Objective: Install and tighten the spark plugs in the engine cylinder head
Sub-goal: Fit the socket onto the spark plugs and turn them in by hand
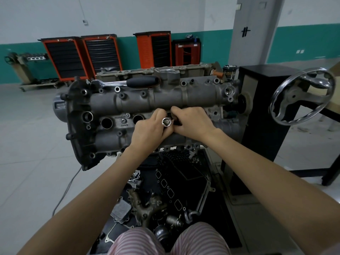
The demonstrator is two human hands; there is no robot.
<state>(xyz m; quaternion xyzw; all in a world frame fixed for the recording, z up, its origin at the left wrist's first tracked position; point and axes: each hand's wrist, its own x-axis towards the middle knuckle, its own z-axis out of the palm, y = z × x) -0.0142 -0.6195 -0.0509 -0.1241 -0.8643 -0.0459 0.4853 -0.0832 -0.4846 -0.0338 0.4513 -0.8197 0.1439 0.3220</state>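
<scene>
far left, against the green-banded wall: a second engine on a stand [27,67], then orange tool cabinets [81,56]. on the pale floor, a grey cable [68,188] runs toward the work stand. centre: cylinder head [139,102] mounted on its stand, cam cover facing the viewer; a ratchet wrench [127,82] with black handle lies loose along its upper edge. two open spark plug wells [107,123] are visible in the middle row, left of the hands. left hand [149,131] rests over the middle row, fingers curled round a chrome spark plug socket [166,122] whose open square drive end faces the camera; the socket stands at a plug well, its lower end hidden by the hands. no spark plug itself can be made out. right hand [193,122] touches the left, fingers curled down at the same well beside the socket; what they pinch cannot be told. below the head: loose engine parts [147,208] on a black tray. right: black stand column [265,107] carrying a chrome handwheel [301,96].
</scene>
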